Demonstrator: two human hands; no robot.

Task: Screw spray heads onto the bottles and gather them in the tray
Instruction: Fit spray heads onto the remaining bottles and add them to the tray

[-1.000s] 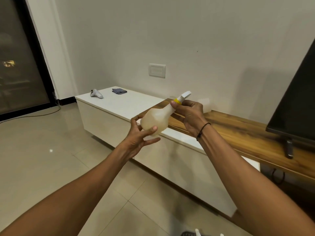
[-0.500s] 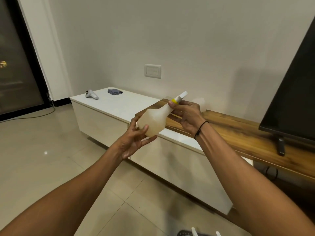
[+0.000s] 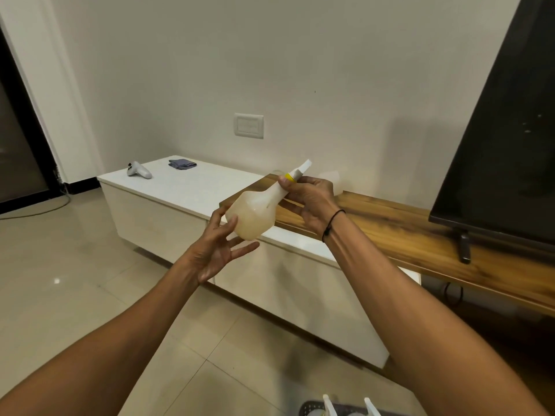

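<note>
No writing shows on the bottle (image 3: 255,211). It tilts, spray head (image 3: 298,169) pointing up-right. Right hand (image 3: 312,202) fingers pinch its neck; left hand (image 3: 216,247) fingers, released, touch its base.

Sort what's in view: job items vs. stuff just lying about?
Job:
bottle, tilted between both hands
spray head with yellow collar, at right hand
left hand under the base
tray, spray tips showing

Lying about:
controller
folded cloth
TV
wall switch
</note>
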